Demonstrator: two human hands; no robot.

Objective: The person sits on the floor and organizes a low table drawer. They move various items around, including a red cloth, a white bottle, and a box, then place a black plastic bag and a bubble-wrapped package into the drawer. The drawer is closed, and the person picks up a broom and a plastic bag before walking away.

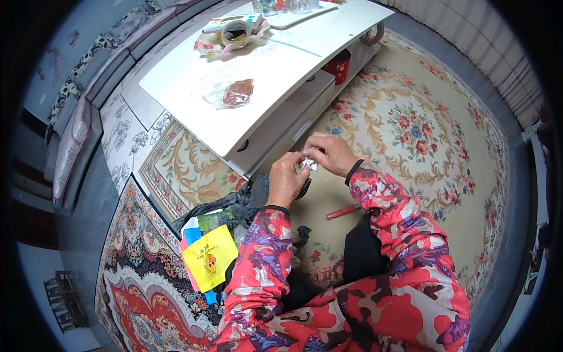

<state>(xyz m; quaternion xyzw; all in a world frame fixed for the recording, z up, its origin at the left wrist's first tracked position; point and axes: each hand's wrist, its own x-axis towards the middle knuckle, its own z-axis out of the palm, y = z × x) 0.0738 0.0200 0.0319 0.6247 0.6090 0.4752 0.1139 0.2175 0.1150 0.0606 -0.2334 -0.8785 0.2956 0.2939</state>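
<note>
Both my hands meet in front of me, above the carpet and just off the near corner of the white table. My left hand pinches a small crumpled white piece, perhaps paper or plastic film. Fingers bent, my right hand closes on the same piece from the other side. Part of it is hidden by my fingers. Below my left wrist lies a black plastic bag. A red stick-like thing rests on the carpet under my right forearm.
On the table are a brown slab in clear plastic, a tape roll on crinkled wrapping, and a tray with glasses. A red container stands on the lower shelf. Left of my arm lies a yellow printed packet.
</note>
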